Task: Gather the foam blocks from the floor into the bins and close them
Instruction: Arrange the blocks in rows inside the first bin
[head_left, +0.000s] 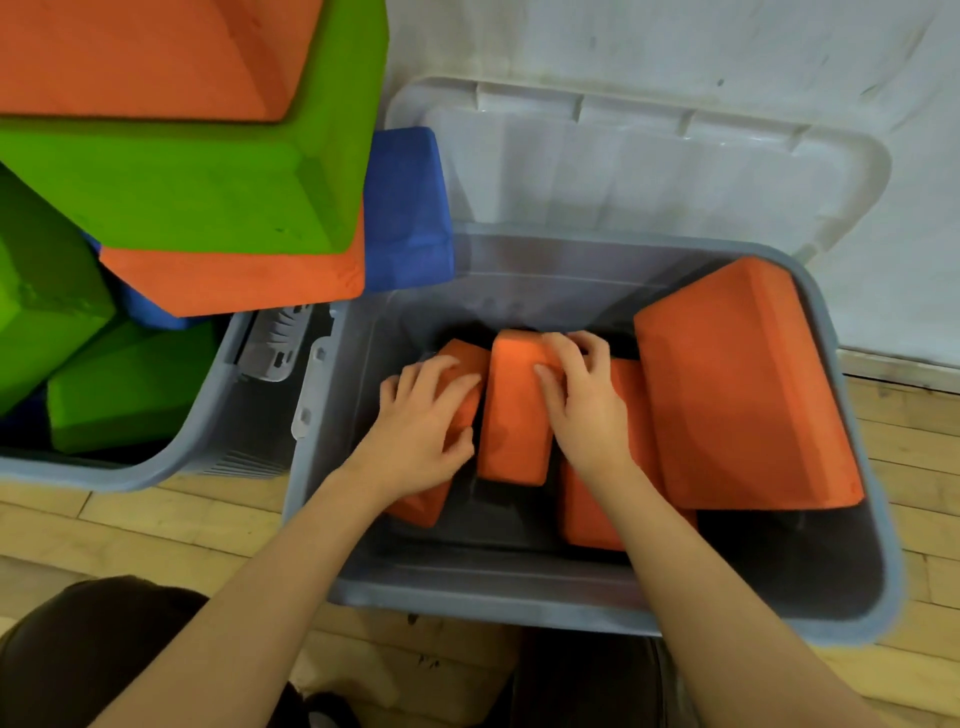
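Grey bin (571, 597) on wood floor, lid (649, 161) propped open against wall. Inside: large orange foam block (748, 384) leaning right, smaller ones low. Middle orange block (514, 410) runs near-to-far between hands. Right hand (587, 400) grips its far end; left hand (426, 426) rests flat, fingers relaxed, on left orange block (462, 364). Right nearer.
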